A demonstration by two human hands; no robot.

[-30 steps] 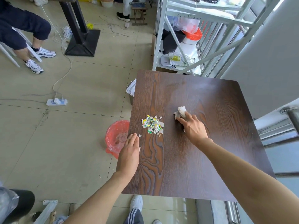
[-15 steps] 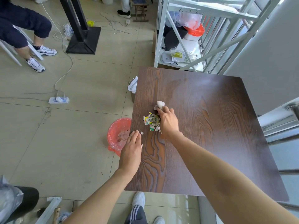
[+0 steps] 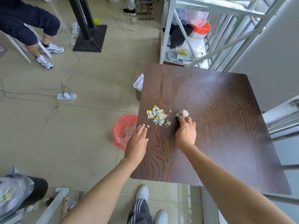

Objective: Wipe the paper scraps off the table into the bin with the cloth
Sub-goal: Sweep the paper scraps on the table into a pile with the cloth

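A small heap of coloured paper scraps [image 3: 157, 116] lies near the left edge of the dark wooden table [image 3: 218, 126]. My right hand [image 3: 186, 133] grips a crumpled white cloth [image 3: 183, 113] on the tabletop, just right of the heap and apart from it. One stray scrap [image 3: 148, 126] lies by the fingertips of my left hand [image 3: 137, 140], which rests flat with fingers together on the table's left edge. On the floor below that edge stands the bin with a red bag [image 3: 125, 130], partly hidden by my left hand.
A second bin with a white liner [image 3: 138, 88] stands by the table's left side farther back. A white metal rack [image 3: 186, 38] is behind the table. A power strip [image 3: 66, 96] and cables lie on the floor; a seated person [image 3: 29, 26] is at far left.
My right hand pushed the cloth left against the scraps, then drew back right of the heap. The heap is a little tighter and nearer the left edge. My left hand stayed put.
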